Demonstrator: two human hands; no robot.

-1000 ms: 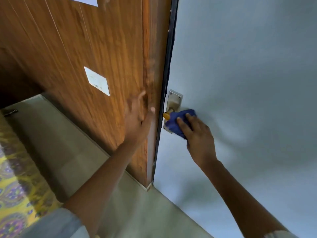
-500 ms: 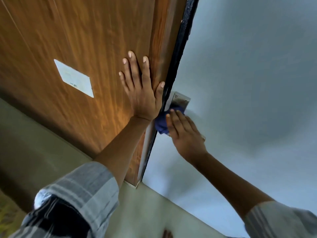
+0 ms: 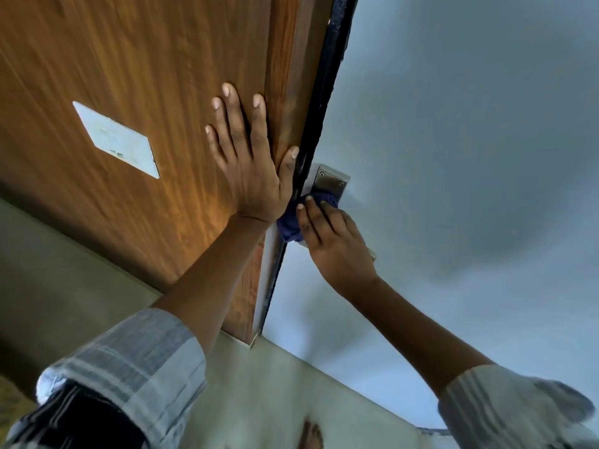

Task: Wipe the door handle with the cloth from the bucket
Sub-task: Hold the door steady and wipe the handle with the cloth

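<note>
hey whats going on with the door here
A person is cleaning the door hardware. Their right hand presses a crumpled dark blue cloth over the handle on the pale blue door face, just below the top of the silver metal backplate. The handle itself is hidden under the cloth. Their left hand lies flat, fingers spread, against the brown wood-grain panel beside the door's edge.

A wood-grain panel [image 3: 129, 76] fills the upper left, warm light glinting low on it. A pale rectangular plate [image 3: 116, 139] sits on the panel. Right of it stands a blue-grey wall [image 3: 470, 140]; below runs a greenish-grey floor [image 3: 64, 286].
</note>
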